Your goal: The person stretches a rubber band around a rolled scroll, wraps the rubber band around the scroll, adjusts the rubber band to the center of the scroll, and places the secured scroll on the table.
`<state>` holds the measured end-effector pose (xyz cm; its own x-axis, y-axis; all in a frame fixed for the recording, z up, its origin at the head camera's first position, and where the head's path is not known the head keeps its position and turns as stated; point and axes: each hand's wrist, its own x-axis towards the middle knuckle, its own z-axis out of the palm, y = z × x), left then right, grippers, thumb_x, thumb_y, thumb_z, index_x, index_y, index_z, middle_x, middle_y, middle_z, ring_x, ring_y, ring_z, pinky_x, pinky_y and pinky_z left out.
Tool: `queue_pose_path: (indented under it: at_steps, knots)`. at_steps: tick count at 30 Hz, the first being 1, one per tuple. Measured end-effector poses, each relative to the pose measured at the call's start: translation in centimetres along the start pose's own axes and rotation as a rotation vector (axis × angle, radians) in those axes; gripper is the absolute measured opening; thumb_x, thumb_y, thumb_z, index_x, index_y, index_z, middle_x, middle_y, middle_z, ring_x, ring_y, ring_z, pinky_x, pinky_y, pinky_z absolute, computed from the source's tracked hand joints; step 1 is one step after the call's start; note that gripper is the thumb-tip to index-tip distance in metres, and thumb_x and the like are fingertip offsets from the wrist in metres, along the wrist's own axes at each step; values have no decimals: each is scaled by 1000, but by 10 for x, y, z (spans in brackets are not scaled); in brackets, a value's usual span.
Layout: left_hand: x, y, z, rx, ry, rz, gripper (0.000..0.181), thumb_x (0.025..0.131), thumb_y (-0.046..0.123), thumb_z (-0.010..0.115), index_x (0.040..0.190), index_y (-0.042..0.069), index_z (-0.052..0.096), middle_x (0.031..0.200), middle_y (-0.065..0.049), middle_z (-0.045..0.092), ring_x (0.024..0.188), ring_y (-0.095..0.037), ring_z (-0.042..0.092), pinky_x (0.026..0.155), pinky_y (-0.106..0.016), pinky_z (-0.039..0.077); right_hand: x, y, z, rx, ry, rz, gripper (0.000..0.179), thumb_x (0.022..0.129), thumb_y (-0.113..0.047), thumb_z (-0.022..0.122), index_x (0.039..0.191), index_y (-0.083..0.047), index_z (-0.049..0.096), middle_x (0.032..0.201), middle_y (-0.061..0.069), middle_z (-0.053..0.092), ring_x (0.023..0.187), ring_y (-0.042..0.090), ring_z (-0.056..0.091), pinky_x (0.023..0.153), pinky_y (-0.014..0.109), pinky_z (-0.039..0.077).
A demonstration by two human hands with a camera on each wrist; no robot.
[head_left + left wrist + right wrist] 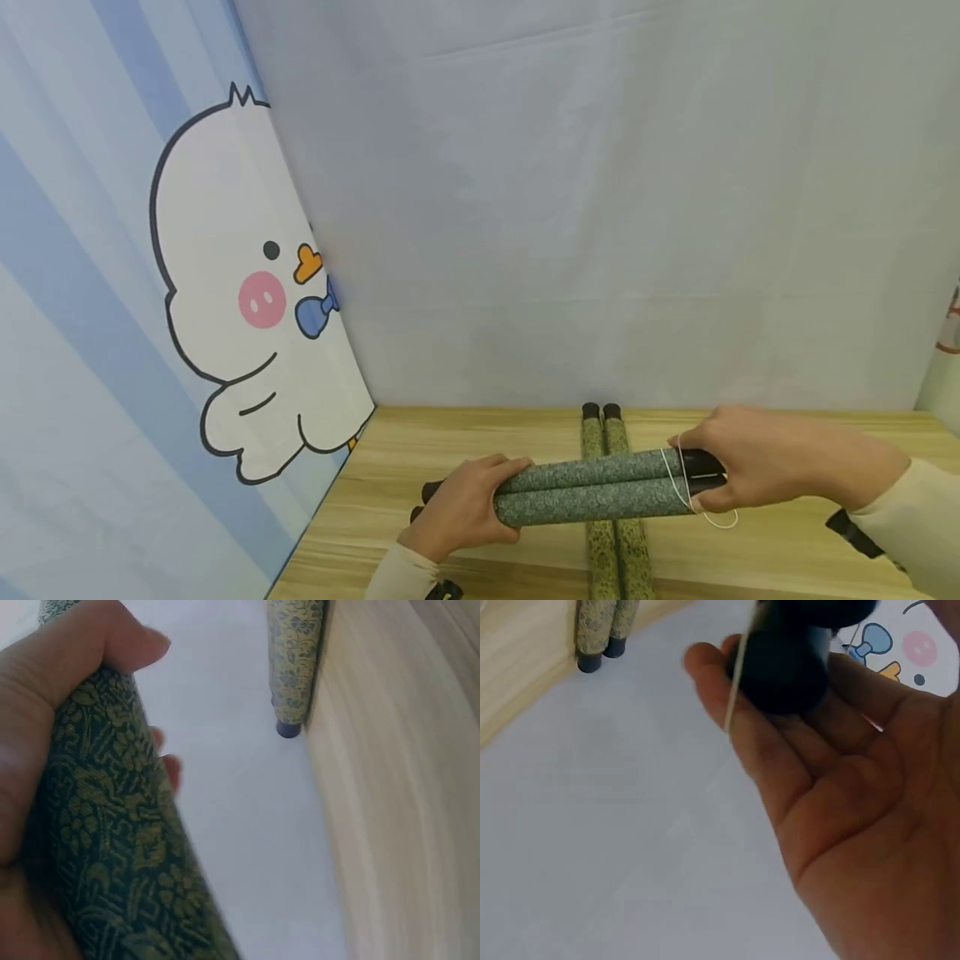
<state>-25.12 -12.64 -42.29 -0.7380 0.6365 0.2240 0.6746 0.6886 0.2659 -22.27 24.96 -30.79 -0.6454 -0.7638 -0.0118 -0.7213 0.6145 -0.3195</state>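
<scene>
A pair of green patterned scrolls (592, 492) with black ends is held side by side, nearly level. My left hand (468, 504) grips the pair near its left end, thumb and fingers wrapped round the patterned cloth (127, 840). At the other end my right hand (780, 458) holds the black knobs (701, 462) between fingers and thumb. A thin white string (675, 479) loops round the scrolls beside the right fingers and hangs below. Beneath them a second pair of scrolls, yellow-green with dark patterning (602, 550), lies lengthwise on the table, partly covered by the green pair.
The pale wood table (525, 429) backs onto a grey-white cloth wall (600, 208). To the left stands a blue-striped curtain (90, 400) with a white cartoon duck (217, 208). The far ends of the yellow-green scrolls reach the table's back edge.
</scene>
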Motion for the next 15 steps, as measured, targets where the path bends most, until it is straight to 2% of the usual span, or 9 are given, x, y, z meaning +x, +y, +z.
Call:
queue_pose_path:
  at_steps: [1, 2, 5, 8, 9, 12, 14, 15]
  knots:
    - [0, -1, 1, -5, 5, 5, 87, 71, 33, 94, 148, 22, 55, 124, 2, 65, 98, -14, 66, 84, -44, 57, -1, 1, 0, 61, -20, 8, 66, 88, -44, 77, 131, 4, 63, 74, -18, 59, 56, -4, 46, 51, 21, 43]
    - [-1, -1, 2, -15, 11, 10, 87, 71, 32, 94, 148, 22, 55, 125, 2, 65, 100, -16, 66, 85, -46, 57, -1, 3, 0, 124, -29, 5, 66, 90, -42, 77, 134, 5, 61, 79, -13, 64, 54, -4, 46, 50, 21, 42]
    - [0, -2, 4, -51, 21, 16, 88, 71, 29, 94, 148, 21, 54, 125, 1, 65, 104, -18, 66, 85, -46, 57, -3, 8, 1, 301, -29, -25, 62, 94, -33, 73, 139, 6, 56, 106, 8, 74, 50, -4, 46, 48, 22, 44]
    - [0, -2, 5, -67, 17, 18, 87, 71, 29, 94, 148, 20, 54, 125, 2, 65, 102, -17, 66, 84, -43, 57, -2, 12, 3, 329, 0, -73, 53, 97, -27, 70, 139, 4, 58, 137, 21, 61, 53, -4, 47, 51, 22, 46]
    - [0, -2, 5, -61, 14, 19, 87, 71, 30, 94, 148, 21, 54, 125, 2, 64, 101, -16, 66, 83, -42, 58, -2, 13, 4, 322, 4, -85, 50, 98, -26, 68, 138, 3, 59, 137, 20, 61, 55, -4, 49, 54, 22, 48]
    - [-1, -3, 6, -43, 18, 22, 87, 71, 31, 94, 148, 21, 54, 124, 3, 64, 100, -16, 65, 84, -43, 57, -1, 15, 5, 261, 14, -91, 40, 103, -24, 60, 138, -3, 62, 137, 13, 63, 82, 6, 67, 72, 27, 55]
    - [-1, -3, 7, -30, 44, 28, 88, 70, 31, 95, 148, 22, 54, 123, 3, 64, 101, -15, 65, 85, -44, 57, -1, 17, 5, 286, 9, -49, 37, 107, -23, 52, 138, -7, 63, 137, 9, 63, 105, 15, 68, 84, 31, 55]
    - [-2, -4, 8, -19, 68, 34, 89, 69, 31, 96, 147, 23, 55, 123, 3, 64, 101, -16, 65, 86, -46, 56, -1, 18, 5, 342, -4, -11, 37, 109, -24, 48, 139, -8, 63, 138, 9, 62, 117, 20, 64, 90, 31, 53]
